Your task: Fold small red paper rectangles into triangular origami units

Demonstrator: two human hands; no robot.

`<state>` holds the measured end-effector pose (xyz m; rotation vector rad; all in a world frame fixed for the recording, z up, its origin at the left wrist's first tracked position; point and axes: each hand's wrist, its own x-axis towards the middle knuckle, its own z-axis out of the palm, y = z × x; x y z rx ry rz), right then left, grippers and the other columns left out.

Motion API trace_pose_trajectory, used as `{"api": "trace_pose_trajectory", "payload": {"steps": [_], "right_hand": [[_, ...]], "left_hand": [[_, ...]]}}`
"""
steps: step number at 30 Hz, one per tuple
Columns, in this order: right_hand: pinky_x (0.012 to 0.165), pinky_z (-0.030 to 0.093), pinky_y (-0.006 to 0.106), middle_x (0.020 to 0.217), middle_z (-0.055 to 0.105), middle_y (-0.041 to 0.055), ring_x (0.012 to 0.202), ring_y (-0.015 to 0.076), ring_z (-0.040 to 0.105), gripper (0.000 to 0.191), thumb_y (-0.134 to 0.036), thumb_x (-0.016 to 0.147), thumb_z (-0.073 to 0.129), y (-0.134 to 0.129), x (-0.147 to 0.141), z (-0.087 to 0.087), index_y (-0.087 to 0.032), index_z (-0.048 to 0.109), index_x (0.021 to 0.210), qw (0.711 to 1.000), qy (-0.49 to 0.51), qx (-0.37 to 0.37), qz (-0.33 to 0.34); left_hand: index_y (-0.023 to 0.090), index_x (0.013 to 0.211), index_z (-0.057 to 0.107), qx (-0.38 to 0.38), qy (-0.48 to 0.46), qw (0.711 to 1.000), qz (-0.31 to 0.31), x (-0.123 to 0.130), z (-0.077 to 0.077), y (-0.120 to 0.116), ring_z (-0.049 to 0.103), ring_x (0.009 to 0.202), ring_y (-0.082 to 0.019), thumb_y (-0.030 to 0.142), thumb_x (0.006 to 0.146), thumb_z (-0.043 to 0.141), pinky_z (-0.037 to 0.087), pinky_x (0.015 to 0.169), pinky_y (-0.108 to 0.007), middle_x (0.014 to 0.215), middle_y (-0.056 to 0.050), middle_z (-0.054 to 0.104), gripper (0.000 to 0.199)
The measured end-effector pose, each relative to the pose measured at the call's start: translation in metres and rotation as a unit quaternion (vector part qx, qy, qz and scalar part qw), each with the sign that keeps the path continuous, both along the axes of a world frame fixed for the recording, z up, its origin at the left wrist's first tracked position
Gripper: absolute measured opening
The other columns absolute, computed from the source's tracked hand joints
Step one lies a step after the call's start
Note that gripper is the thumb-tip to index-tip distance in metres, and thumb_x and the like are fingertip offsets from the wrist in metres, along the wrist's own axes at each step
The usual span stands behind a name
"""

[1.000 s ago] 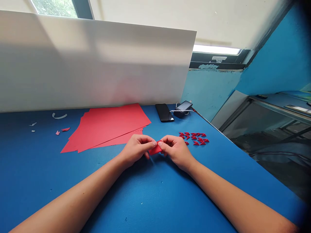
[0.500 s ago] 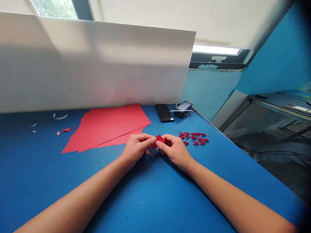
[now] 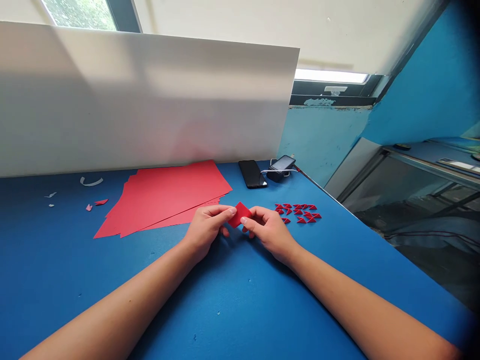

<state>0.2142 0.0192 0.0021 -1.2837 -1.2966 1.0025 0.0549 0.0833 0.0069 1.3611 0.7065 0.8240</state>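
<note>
A small red paper piece (image 3: 239, 215) is held just above the blue table (image 3: 210, 310), between both hands. My left hand (image 3: 208, 225) pinches its left corner with thumb and forefinger. On its right side, the thumb and fingers of my right hand (image 3: 268, 230) grip the same piece. Several small folded red triangles (image 3: 308, 215) lie in short rows to the right of my right hand. Behind my left hand, large red sheets (image 3: 168, 195) are spread in a loose, overlapping stack.
A black phone (image 3: 252, 174) lies behind the hands, beside another device (image 3: 283, 164) with a white cable. Paper scraps (image 3: 101, 202) and a curved white strip (image 3: 91, 182) are at the left. A white board (image 3: 150, 100) stands along the back edge.
My left hand has shifted slightly left. More of the red piece shows between the hands, as a diamond shape. The whole view has moved a little.
</note>
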Motion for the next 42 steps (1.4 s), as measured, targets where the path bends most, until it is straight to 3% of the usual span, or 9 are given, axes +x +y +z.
{"api": "trace_pose_trajectory", "payload": {"steps": [5, 15, 25, 32, 37, 42], "right_hand": [[0.057, 0.04, 0.025, 0.073, 0.063, 0.0021, 0.064, 0.0129, 0.052, 0.024, -0.037, 0.083, 0.061, 0.0002, 0.0008, -0.001, -0.014, 0.066, 0.08, 0.998, -0.048, 0.031, 0.017], [0.056, 0.041, 0.026, 0.061, 0.06, 0.001, 0.055, 0.0113, 0.05, 0.03, -0.042, 0.077, 0.067, 0.0015, -0.0004, -0.0008, -0.013, 0.065, 0.068, 1.0, -0.006, -0.014, -0.025], [0.054, 0.04, 0.026, 0.057, 0.061, 0.0012, 0.053, 0.0112, 0.052, 0.029, -0.04, 0.077, 0.067, 0.0044, 0.0004, -0.0032, -0.014, 0.063, 0.064, 0.999, 0.008, -0.03, -0.03], [0.056, 0.044, 0.025, 0.065, 0.063, 0.0005, 0.056, 0.0108, 0.054, 0.031, -0.045, 0.074, 0.07, 0.0038, 0.0012, -0.004, -0.014, 0.065, 0.076, 0.997, 0.068, 0.0, -0.024], [0.053, 0.042, 0.025, 0.057, 0.06, 0.0007, 0.053, 0.0109, 0.053, 0.033, -0.046, 0.073, 0.071, 0.0021, -0.0012, 0.0, -0.013, 0.067, 0.071, 0.997, 0.071, -0.004, -0.044], [0.053, 0.042, 0.026, 0.056, 0.061, 0.0018, 0.053, 0.0109, 0.052, 0.031, -0.041, 0.064, 0.078, 0.0043, -0.0003, 0.0001, -0.012, 0.07, 0.069, 0.985, 0.155, -0.024, -0.071]], "left_hand": [[0.013, 0.075, 0.073, 0.044, 0.025, 0.998, -0.037, 0.0005, 0.003, -0.0013, 0.055, 0.069, -0.015, 0.036, 0.08, 0.065, 0.045, 0.051, -0.022, 0.077, -0.006, 0.063, 0.025], [0.013, 0.08, 0.072, -0.01, -0.014, 1.0, 0.01, 0.001, -0.0005, -0.0013, 0.055, 0.07, -0.014, 0.037, 0.079, 0.066, 0.043, 0.052, -0.021, 0.077, -0.007, 0.064, 0.025], [0.013, 0.076, 0.072, 0.002, 0.004, 1.0, 0.017, 0.002, -0.0017, -0.0013, 0.053, 0.069, -0.013, 0.04, 0.079, 0.065, 0.041, 0.051, -0.021, 0.078, -0.006, 0.062, 0.028], [0.014, 0.076, 0.073, -0.001, -0.003, 1.0, 0.009, 0.0012, 0.002, -0.0011, 0.051, 0.066, -0.013, 0.042, 0.077, 0.067, 0.04, 0.05, -0.02, 0.076, -0.006, 0.062, 0.029], [0.014, 0.075, 0.073, 0.031, 0.022, 0.999, 0.0, 0.0012, 0.0016, -0.0033, 0.05, 0.064, -0.012, 0.041, 0.077, 0.067, 0.041, 0.05, -0.021, 0.075, -0.005, 0.062, 0.028], [0.014, 0.075, 0.072, 0.012, 0.01, 0.999, 0.031, 0.0016, -0.0023, -0.0014, 0.051, 0.064, -0.011, 0.042, 0.076, 0.068, 0.04, 0.049, -0.02, 0.074, -0.004, 0.061, 0.029]]}}
